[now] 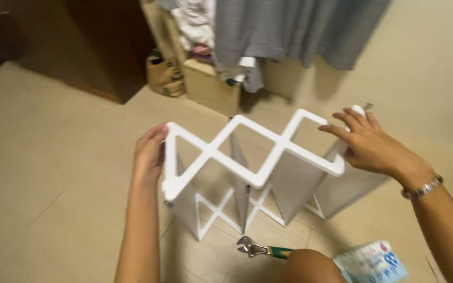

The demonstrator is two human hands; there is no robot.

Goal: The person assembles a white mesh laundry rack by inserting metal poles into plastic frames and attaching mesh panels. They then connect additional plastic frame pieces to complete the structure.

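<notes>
Left hand [150, 152] grips left end of white lattice rack [247, 162]; right hand [368, 144] holds right end; adjustable wrench [260, 249] on floor [53, 173].

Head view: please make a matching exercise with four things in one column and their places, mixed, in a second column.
Things:
1. left hand
2. right hand
3. wrench
4. curtain

Places:
A. on the floor, below the rack
B. at the top, hanging by the wall
C. on the left end of the white rack
D. on the right end of the rack

Pairs: 1-C, 2-D, 3-A, 4-B
</notes>
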